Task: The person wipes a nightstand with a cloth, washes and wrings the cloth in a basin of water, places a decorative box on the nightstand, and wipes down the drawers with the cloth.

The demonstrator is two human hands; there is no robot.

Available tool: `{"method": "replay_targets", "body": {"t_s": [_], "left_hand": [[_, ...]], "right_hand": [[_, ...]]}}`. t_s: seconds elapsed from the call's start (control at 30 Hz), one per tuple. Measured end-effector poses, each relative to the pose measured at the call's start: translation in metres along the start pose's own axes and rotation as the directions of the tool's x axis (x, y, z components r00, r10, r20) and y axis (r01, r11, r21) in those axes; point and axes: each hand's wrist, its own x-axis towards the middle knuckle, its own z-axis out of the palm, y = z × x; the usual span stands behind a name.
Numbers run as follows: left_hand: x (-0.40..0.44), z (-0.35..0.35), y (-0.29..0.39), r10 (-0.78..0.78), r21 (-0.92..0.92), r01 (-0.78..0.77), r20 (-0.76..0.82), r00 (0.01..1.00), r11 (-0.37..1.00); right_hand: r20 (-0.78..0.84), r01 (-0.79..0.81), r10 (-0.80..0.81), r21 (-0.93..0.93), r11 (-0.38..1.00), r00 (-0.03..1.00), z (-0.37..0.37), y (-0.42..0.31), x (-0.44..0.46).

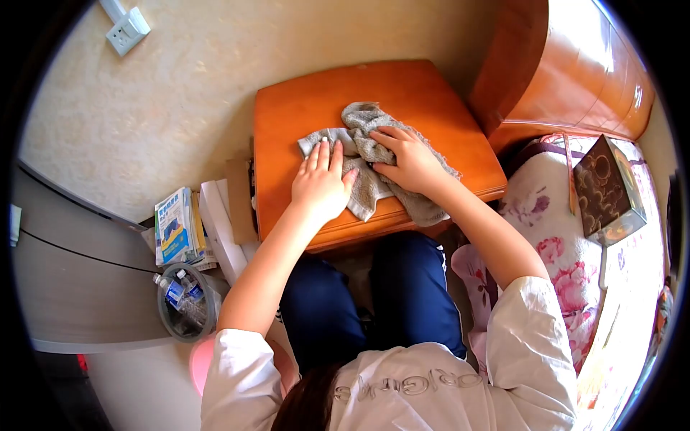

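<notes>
A crumpled grey towel lies over the front half of an orange-brown wooden bedside cabinet top, one end draping over the front edge. My left hand lies flat with fingers stretched forward, its fingertips on the left part of the towel. On the right part of the towel rests my right hand, its thumb and forefinger spread apart. The towel is bunched between and beyond the two hands.
A curved wooden headboard and a floral-covered bed stand right, with a dark patterned tissue box on the bed. At left are stacked booklets, a bin holding plastic bottles, and a grey desk. A wall socket is upper left.
</notes>
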Motion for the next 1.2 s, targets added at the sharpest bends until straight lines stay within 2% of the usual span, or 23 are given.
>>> {"method": "replay_targets", "body": {"t_s": [0.23, 0.43, 0.67, 0.73, 0.93, 1.13, 1.2], "left_hand": [[0.061, -0.003, -0.027, -0.079, 0.008, 0.079, 0.135, 0.988, 0.997], [0.120, 0.006, -0.039, -0.071, -0.016, 0.074, 0.129, 0.989, 0.997], [0.171, 0.007, -0.009, -0.081, -0.042, 0.090, 0.183, 0.980, 0.995], [0.171, 0.003, 0.012, -0.078, -0.018, 0.083, 0.204, 0.976, 0.996], [0.150, 0.004, 0.054, 0.009, -0.019, -0.005, 0.210, 0.978, 1.000], [0.093, 0.004, 0.067, 0.050, -0.065, -0.039, 0.178, 0.983, 0.997], [0.072, 0.007, 0.064, 0.056, -0.063, -0.050, 0.102, 0.993, 0.997]], "right_hand": [[-0.012, -0.079, 0.078, -0.035, 0.996, 0.997, 0.023, 0.028, 0.053], [-0.066, -0.113, 0.112, -0.013, 0.994, 0.992, 0.030, 0.065, 0.089], [-0.122, -0.259, 0.245, -0.115, 0.959, 0.962, 0.017, 0.100, 0.094], [-0.166, -0.283, 0.252, -0.199, 0.938, 0.953, 0.011, 0.113, 0.087], [-0.253, -0.385, 0.330, -0.214, 0.898, 0.909, -0.012, 0.097, 0.031], [-0.212, -0.356, 0.311, -0.220, 0.908, 0.926, -0.023, 0.057, -0.006], [-0.205, -0.329, 0.291, -0.188, 0.925, 0.935, -0.022, 0.042, -0.012]]}}
